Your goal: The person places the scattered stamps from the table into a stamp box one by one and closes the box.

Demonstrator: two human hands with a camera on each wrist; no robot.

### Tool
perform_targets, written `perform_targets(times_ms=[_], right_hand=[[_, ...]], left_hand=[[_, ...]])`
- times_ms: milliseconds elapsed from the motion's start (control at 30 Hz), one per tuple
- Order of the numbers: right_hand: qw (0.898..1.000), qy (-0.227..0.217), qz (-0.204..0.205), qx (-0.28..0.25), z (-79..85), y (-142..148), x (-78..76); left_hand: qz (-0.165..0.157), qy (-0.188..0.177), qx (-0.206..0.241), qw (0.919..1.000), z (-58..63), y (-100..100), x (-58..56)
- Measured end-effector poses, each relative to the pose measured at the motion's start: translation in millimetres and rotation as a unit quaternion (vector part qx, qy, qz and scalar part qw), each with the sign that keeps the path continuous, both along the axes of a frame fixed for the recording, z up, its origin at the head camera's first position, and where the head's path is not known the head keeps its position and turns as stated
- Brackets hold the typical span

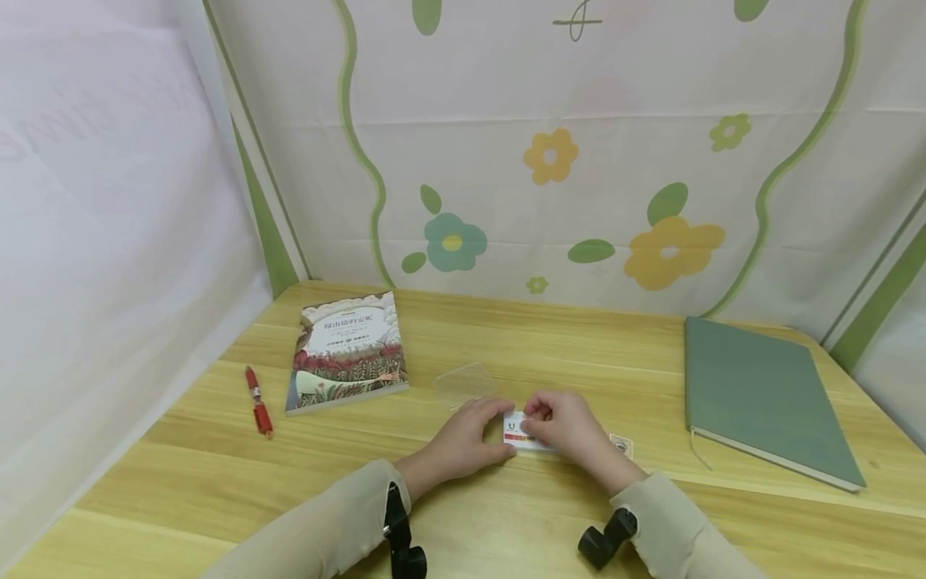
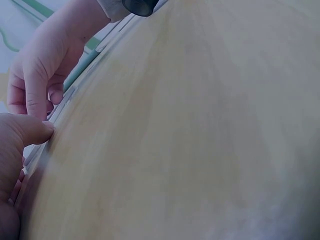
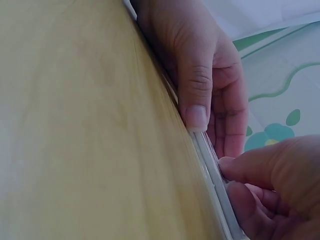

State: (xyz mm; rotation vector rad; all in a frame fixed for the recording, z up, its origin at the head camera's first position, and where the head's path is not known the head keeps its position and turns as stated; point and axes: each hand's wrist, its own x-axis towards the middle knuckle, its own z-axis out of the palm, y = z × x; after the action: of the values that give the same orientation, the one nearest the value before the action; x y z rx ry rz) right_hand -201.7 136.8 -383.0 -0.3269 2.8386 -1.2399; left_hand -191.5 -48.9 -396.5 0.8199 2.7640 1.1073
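A small white card (image 1: 515, 439) with a dark printed mark and a red-orange stripe lies flat on the table between my hands. In the right wrist view its pale edge (image 3: 215, 177) looks thin and layered. My left hand (image 1: 469, 438) holds the card's left end, thumb at the near edge and fingers at the far edge. Bent over the card's top, my right hand (image 1: 567, 426) has thumb and index fingertips drawn together at its surface; what lies exactly between them is too small to tell. The right hand hides the card's right part.
A clear plastic sheet (image 1: 465, 384) lies just behind my left hand. A small stamp-like square (image 1: 622, 445) sits beside my right wrist. An illustrated book (image 1: 350, 350) and red pen (image 1: 258, 402) are left, a green notebook (image 1: 767, 398) right. A patterned cloth (image 1: 499, 145) rises behind the table.
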Motion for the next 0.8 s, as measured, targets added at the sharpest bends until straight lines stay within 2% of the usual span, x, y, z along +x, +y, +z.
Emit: perform_targets(times_ms=[300, 633, 800], right_hand=[[0.999, -0.022, -0.03, -0.023, 5.0, 2.6, 3.0], [0.995, -0.05, -0.043, -0.07, 27.9, 19.2, 7.6], [0.993, -0.065, -0.04, -0.091, 33.2, 34.3, 12.1]], left_hand=[[0.0, -0.002, -0.003, 1.0, 0.8, 0.4, 0.0], [0.003, -0.006, -0.002, 1.0, -1.2, 0.3, -1.3], [0.0, 0.0, 0.001, 1.0, -3.4, 0.5, -2.0]])
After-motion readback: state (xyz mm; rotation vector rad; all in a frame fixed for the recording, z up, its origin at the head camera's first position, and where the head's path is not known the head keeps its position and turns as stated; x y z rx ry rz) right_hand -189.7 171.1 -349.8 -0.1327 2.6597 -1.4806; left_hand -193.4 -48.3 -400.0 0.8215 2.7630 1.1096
